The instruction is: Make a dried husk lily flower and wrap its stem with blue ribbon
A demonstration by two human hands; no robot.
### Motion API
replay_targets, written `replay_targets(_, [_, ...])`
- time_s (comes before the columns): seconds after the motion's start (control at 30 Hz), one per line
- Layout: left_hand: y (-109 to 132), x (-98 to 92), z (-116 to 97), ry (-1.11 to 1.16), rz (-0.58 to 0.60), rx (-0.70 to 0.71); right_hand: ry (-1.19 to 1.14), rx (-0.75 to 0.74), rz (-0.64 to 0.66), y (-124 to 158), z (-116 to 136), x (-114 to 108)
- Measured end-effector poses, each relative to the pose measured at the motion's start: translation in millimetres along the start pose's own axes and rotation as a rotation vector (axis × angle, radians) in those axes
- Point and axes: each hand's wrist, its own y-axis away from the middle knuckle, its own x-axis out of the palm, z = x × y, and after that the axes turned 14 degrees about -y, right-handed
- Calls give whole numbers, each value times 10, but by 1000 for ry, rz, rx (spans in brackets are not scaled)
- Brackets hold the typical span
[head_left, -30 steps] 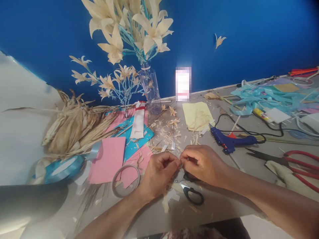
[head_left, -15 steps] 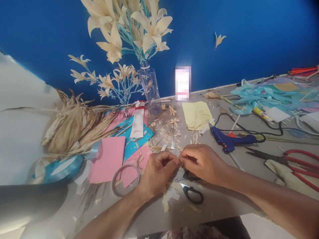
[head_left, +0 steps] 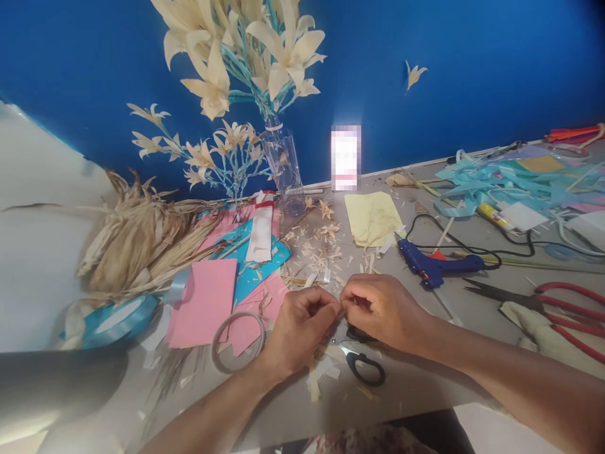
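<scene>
My left hand (head_left: 305, 325) and my right hand (head_left: 385, 309) meet at the fingertips over the middle of the table. Both are closed in a pinch, and whatever lies between the fingers is too small or hidden to name. Black-handled scissors (head_left: 363, 369) lie beneath, partly covered by my right hand. Pale husk scraps (head_left: 326, 252) are scattered just beyond my fingers. To the left of my left hand a tape ring (head_left: 215, 350) rests on its flat side. A blue glue gun (head_left: 439, 265) lies beyond my right hand.
A clear bottle (head_left: 286, 170) holds tall husk flowers (head_left: 288, 50) against the blue wall. Dried husks (head_left: 113, 246), pink paper (head_left: 208, 302) and a blue ribbon roll (head_left: 123, 318) occupy the left. Red-handled shears (head_left: 539, 299), yellow paper (head_left: 373, 217) and blue ribbons (head_left: 501, 183) lie right.
Both hands stay almost in place, fingertips still together. The whole view has shifted very slightly.
</scene>
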Motion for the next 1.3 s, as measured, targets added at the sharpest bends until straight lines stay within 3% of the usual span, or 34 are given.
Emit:
replay_targets(0.37, [-6, -5, 24, 34, 30, -7, -48, 63, -40, -7, 29, -3])
replay_targets(0.9, [0, 9, 39, -76, -2, -2, 35, -11, -49, 41, 55, 58])
replay_targets(1.3, [-26, -47, 46, 72, 64, -83, 7, 54, 101, -7, 63, -57])
